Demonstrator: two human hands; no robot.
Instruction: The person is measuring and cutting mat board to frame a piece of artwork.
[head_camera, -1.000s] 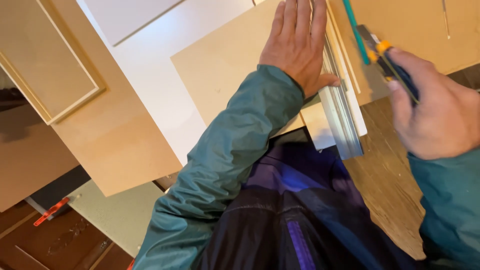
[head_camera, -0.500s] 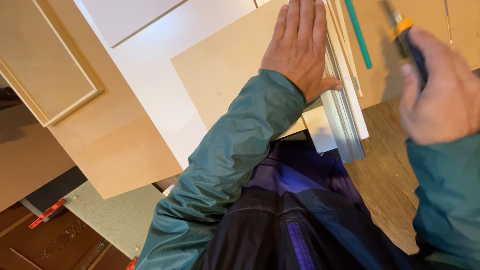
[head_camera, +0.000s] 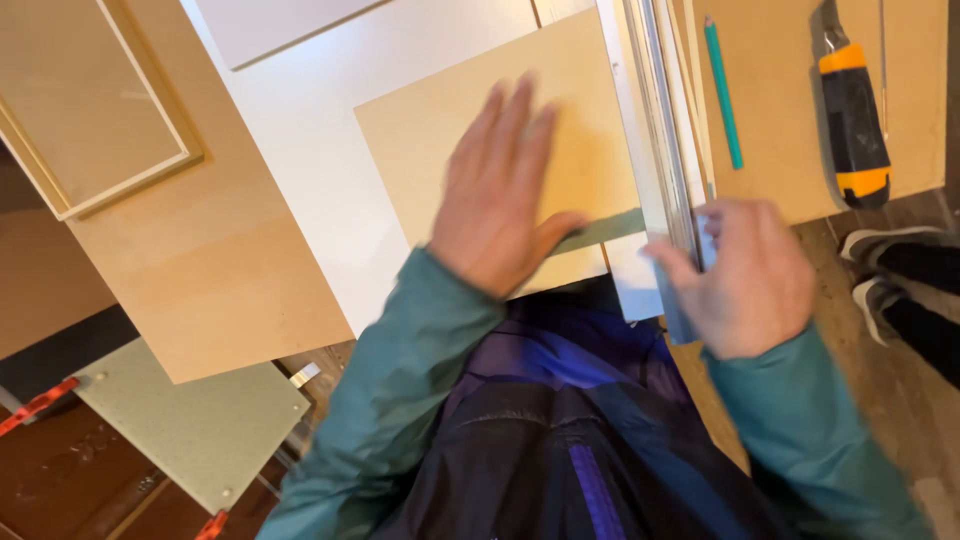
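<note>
My left hand (head_camera: 503, 195) lies flat, fingers spread, on a tan fibreboard sheet (head_camera: 430, 130) that rests on a white panel (head_camera: 320, 170). My right hand (head_camera: 745, 275) grips the near end of a long metal straightedge (head_camera: 660, 120) that runs along the sheet's right edge. A utility knife (head_camera: 853, 115) with a black and orange handle lies loose on the brown board (head_camera: 790, 90) at the right. A teal pencil (head_camera: 722, 90) lies beside the straightedge.
A framed cabinet door (head_camera: 95, 110) and a larger brown board (head_camera: 210, 290) lie at the left. A pale green speckled panel (head_camera: 190, 425) sits lower left. Another person's dark shoes (head_camera: 895, 270) stand on the wooden floor at the right.
My right hand has set the utility knife down on the right board and moved down to grip the straightedge's near end. My left hand slid left and nearer on the sheet.
</note>
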